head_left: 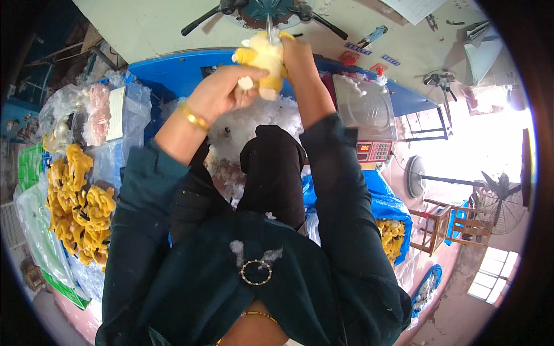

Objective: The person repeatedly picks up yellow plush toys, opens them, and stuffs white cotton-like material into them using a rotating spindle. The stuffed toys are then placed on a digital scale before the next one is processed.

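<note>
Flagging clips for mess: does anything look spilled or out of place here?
Yes: loose white fluff lies between and beyond the person's legs, and tufts sit on the dark shirt and the scale, where they look stray.

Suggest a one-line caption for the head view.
Left hand and right hand hold a yellow plush toy at a metal tube, white fluff near the knees.

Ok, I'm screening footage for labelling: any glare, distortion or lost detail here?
Head view: glare washes out the right side above the fan, well away from the toy; head view: the fisheye bends the table edge and leaves dark corners; head view: the dark trousers show little detail.
</note>
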Demonstrator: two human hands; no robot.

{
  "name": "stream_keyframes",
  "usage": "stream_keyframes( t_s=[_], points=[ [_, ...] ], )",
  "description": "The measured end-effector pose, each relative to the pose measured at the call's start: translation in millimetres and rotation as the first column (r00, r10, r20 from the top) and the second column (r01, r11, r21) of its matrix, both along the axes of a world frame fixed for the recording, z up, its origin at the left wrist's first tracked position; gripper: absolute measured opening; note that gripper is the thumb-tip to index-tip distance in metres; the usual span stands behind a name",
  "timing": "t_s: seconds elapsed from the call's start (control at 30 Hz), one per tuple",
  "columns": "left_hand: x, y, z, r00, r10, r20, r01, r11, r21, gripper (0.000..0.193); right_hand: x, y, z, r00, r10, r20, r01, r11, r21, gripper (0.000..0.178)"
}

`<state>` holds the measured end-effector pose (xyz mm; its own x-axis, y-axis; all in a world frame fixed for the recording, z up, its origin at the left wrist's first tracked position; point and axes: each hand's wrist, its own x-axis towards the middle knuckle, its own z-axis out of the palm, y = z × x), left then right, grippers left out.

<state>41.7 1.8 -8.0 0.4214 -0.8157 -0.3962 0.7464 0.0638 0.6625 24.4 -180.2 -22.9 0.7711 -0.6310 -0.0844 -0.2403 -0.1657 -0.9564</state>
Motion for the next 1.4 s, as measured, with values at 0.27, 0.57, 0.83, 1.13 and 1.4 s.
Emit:
stream_keyframes(
  t_s=[0.27,0.57,0.83,1.13,1.4],
  points=[
    [-5,11,-10,0.998,-0.047,0.048,0.051,0.995,-0.087,0.028,-14,7,-14,0.981,-0.029,0.19,-0.014,0.975,0.222,0.031],
    [18,-1,-16,0.922,0.08,0.378,-0.107,0.993,0.051,0.016,-5,17,-15,0.953,-0.156,0.26,0.078,0.955,0.286,0.03],
    [-20,21,-22,0.932,0.026,0.361,-0.035,0.999,0.018,0.032,-49,40,-10,0.944,-0.202,0.261,0.101,0.929,0.355,0.027],
    [-42,-29,-8,0.951,0.07,-0.3,-0.15,0.956,-0.254,0.044,-43,8,2,0.783,0.418,0.461,-0.622,0.537,0.569,0.025],
    [-32,-14,-10,0.936,-0.08,-0.342,-0.034,0.948,-0.316,0.042,-31,-3,-31,0.792,0.439,0.425,-0.605,0.659,0.447,0.029]
  ],
)
